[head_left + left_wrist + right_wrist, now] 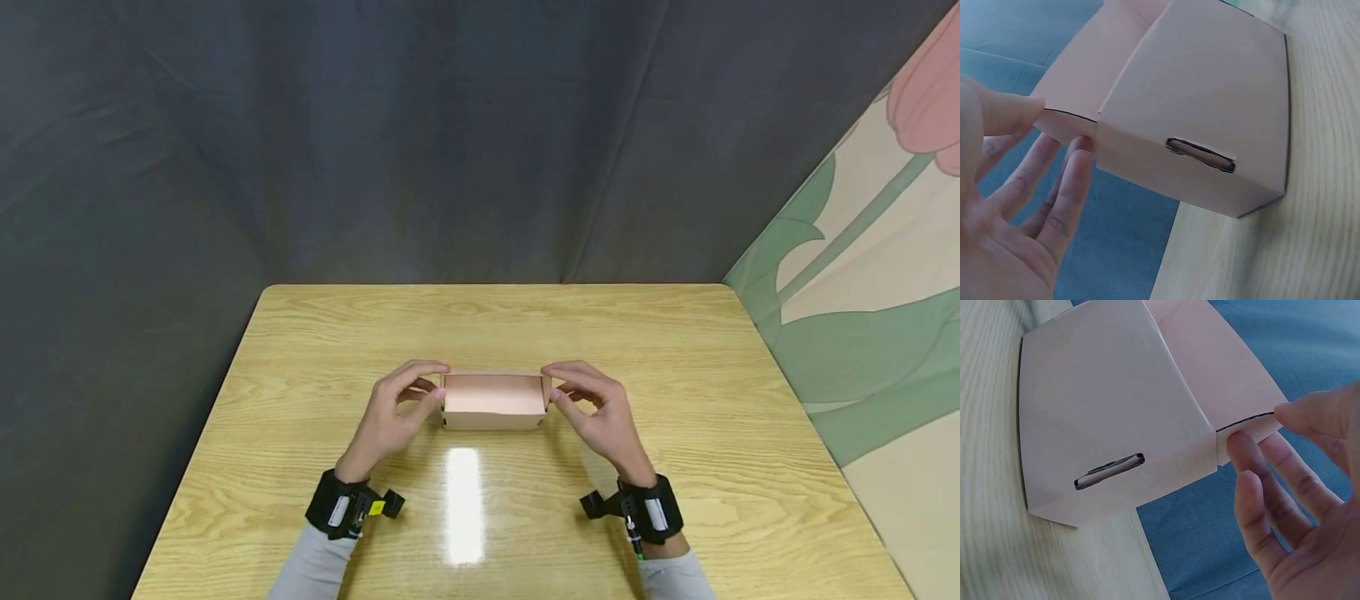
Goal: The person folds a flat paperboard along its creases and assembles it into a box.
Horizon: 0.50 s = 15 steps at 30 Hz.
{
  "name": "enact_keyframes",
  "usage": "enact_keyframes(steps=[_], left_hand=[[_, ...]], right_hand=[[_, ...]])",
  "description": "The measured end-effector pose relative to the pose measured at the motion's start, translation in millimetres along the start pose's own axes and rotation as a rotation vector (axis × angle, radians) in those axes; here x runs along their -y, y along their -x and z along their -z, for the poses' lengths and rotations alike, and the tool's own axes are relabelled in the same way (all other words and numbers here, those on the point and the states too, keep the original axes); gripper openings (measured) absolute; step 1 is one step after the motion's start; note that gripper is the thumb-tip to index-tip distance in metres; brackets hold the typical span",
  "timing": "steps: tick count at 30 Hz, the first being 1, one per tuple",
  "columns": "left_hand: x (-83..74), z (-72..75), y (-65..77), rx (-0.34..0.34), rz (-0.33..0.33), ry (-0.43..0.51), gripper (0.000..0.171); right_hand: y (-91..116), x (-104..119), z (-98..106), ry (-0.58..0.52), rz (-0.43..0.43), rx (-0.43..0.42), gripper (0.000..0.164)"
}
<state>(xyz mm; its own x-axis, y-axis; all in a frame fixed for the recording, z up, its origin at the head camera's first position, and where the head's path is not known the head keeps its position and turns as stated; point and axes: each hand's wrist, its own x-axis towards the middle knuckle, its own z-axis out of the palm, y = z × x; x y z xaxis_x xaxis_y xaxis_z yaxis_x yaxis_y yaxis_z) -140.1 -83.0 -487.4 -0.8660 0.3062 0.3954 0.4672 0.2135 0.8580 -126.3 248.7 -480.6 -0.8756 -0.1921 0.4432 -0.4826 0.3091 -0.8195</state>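
Note:
A small pale-pink cardboard box point(495, 422) stands on the wooden table with its inside visible from above. At its left end my left hand point(396, 410) pinches a side flap point(1072, 127) between thumb and fingers. My right hand point(597, 410) does the same at the right end, its thumb on the edge of the other side flap point(1252, 427). In both wrist views a narrow slot is cut in the box's side, near its lower edge. The far ends of some fingers are hidden behind the flaps.
The light wood table point(337, 325) reaches back to a dark grey curtain point(420, 150). A cloth with a tulip print point(885, 350) hangs along the right side. Black camera straps point(347, 507) sit around both wrists, and a bright light reflection lies in front of the box.

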Motion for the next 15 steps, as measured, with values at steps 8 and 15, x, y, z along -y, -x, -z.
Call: enact_keyframes(steps=[8,15], left_hand=[[3.7,-3.0,0.4,-0.023,-0.085,-0.006,0.029],[4.6,-2.9,-0.6,-0.015,-0.113,-0.023,0.029]], right_hand=[[1.0,-2.8,0.5,-0.005,0.017,0.01,0.03],[0.3,-4.4,1.2,-0.005,0.031,0.013,0.026]])
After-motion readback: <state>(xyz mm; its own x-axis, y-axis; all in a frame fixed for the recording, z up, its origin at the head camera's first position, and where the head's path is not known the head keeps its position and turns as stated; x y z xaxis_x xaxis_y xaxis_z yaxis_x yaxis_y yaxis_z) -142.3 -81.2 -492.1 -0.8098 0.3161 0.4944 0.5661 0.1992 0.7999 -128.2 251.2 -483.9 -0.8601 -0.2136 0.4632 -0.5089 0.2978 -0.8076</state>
